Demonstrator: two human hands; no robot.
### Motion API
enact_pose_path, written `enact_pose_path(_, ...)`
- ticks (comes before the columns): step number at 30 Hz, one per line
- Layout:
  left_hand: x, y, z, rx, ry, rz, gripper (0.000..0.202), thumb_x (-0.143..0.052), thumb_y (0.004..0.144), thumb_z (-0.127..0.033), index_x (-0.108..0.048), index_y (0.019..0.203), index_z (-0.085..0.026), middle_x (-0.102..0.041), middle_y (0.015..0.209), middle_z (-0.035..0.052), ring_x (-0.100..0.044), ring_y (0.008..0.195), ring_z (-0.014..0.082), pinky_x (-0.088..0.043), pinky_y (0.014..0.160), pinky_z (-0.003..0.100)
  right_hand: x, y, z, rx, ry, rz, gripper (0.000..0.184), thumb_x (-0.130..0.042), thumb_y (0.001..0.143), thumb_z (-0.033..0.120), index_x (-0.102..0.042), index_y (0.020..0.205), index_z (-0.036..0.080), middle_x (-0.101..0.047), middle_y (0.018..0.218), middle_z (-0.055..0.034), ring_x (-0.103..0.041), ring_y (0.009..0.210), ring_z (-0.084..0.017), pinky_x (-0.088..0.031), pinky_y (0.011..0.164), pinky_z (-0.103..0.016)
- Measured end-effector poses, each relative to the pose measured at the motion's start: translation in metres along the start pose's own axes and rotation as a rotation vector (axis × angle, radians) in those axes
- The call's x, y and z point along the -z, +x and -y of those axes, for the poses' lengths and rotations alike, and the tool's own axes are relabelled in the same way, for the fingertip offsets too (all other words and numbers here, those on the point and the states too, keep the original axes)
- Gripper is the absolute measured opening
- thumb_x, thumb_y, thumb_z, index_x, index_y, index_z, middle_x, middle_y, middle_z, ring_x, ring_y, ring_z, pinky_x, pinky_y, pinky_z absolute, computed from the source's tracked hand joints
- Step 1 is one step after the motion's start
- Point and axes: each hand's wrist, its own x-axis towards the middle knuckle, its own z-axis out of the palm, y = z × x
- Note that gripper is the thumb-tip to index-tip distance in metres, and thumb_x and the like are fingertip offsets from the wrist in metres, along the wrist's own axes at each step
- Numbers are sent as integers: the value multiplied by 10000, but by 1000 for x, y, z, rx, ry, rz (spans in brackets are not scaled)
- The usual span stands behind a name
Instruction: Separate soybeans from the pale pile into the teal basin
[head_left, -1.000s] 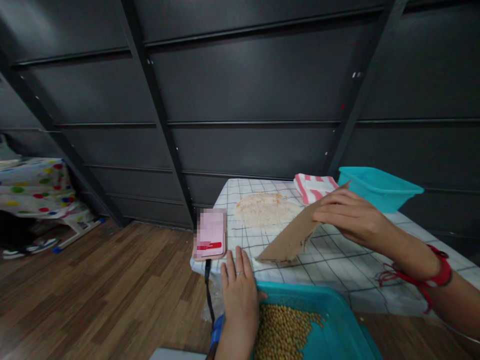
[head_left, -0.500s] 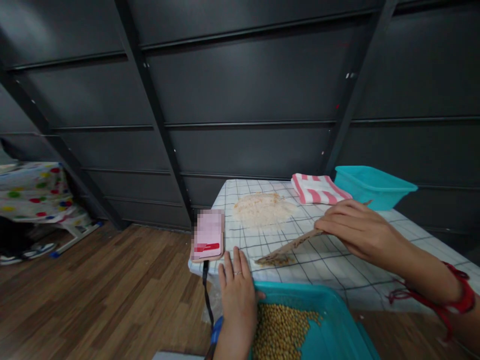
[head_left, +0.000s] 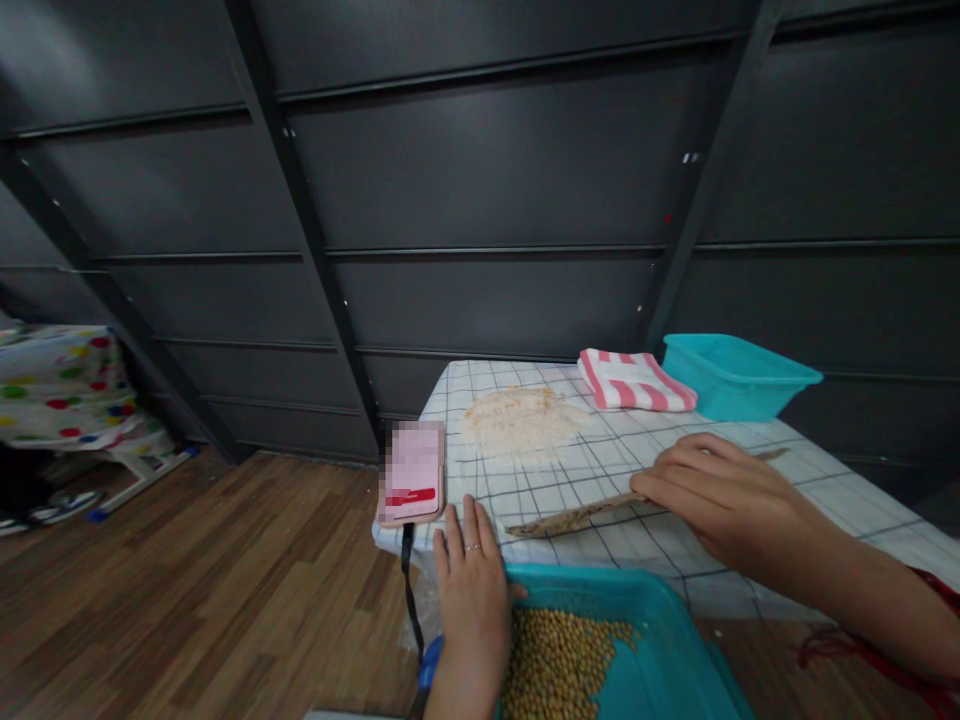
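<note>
My right hand (head_left: 712, 495) is closed on a flat piece of brown cardboard (head_left: 577, 517) that lies almost level just above the checked tablecloth (head_left: 675, 550). My left hand (head_left: 469, 585) grips the near left rim of a teal tub (head_left: 652, 640) holding tan beans (head_left: 559, 665); its fingers lie flat on the table edge, one wearing a ring. Beyond the cardboard, a pale heap of grains or husks (head_left: 521, 420) lies on the cloth.
A pink phone (head_left: 412, 472) with a black cable sits at the table's left corner. At the far end stand a folded red-striped cloth (head_left: 634, 381) and a second teal tub (head_left: 731, 374). A dark panelled wall stands behind; wooden floor and a dotted cloth (head_left: 60, 390) lie at left.
My right hand has lowered the cardboard from a steep tilt to nearly flat over the cloth and drawn it nearer. My left hand has stayed on the tub rim.
</note>
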Motion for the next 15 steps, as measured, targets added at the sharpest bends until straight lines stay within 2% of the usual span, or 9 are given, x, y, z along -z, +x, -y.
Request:
enact_pose_path(5,0,1,-1,8,-5,21,843,-739,539,-315,-371,1265,-98,-343,1368,128,-315,1254,324,-343,1012,458,-5,3,-3,-3,-85,-89,292,-307,854,50,-582,862,149,-585,693,-39,-482,676,-152,-355,668,-299)
enact_pose_path(9,3,2,-1,14,-4,36,834,-731,550,-316,-366,1267,-96,-345,1366,129,-322,1251,320,-346,1010,454,-6,2,2,-13,-91,-24,279,-317,845,46,-577,829,147,-571,676,-47,-471,657,-168,-347,649,-310)
enact_pose_path(15,8,2,-3,13,12,42,803,-709,571,-312,-370,1266,-96,-335,1370,128,-315,1254,323,-339,1011,465,3,-1,15,-75,57,52,278,-307,840,65,-539,746,187,-537,630,-19,-449,589,-163,-361,599,-305)
